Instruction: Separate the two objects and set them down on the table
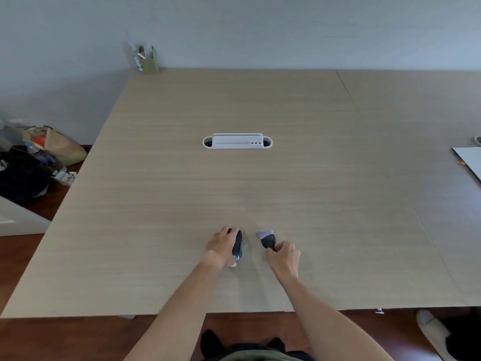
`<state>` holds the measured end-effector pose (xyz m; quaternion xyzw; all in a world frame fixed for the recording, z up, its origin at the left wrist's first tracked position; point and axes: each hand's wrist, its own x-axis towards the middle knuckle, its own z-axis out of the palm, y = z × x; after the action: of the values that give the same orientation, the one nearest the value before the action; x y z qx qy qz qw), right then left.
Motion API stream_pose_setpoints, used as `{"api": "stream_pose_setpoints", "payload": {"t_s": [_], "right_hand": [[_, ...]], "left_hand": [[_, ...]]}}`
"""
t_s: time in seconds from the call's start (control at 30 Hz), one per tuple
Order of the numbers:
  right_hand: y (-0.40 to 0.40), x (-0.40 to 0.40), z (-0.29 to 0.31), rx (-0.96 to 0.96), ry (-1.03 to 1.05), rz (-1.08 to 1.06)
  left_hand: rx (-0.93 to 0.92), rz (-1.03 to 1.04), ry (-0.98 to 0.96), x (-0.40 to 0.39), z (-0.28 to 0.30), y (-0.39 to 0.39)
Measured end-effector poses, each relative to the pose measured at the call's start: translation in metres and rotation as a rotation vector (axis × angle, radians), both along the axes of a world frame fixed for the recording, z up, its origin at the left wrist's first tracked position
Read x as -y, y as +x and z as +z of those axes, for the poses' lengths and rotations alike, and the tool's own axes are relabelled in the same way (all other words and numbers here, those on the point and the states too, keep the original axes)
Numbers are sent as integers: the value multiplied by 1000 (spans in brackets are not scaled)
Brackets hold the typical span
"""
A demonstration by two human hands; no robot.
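Note:
My left hand (221, 247) grips a black computer mouse (237, 245), tilted on its side just above the wooden table (234, 194) near the front edge. A little to the right, my right hand (285, 256) pinches the black handle of a small brush (267, 238). The brush's pale grey bristles point away from me and toward the mouse, a short gap apart from it. Both forearms reach in from the bottom of the view.
A white cable-port box (237, 142) is set into the table's middle. A green pen holder (148, 61) stands at the far left corner. A white sheet (469, 162) lies at the right edge. Bags and a bottle (36, 157) sit on the floor left.

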<state>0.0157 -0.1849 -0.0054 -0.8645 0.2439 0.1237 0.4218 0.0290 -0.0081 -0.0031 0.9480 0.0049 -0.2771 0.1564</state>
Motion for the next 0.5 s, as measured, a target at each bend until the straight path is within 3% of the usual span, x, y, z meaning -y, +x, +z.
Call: {"api": "stream_pose_setpoints", "payload": {"t_s": [0.5], "right_hand": [[1, -21, -3, -77, -48, 94]], "left_hand": [[15, 29, -46, -5, -10, 4]]}}
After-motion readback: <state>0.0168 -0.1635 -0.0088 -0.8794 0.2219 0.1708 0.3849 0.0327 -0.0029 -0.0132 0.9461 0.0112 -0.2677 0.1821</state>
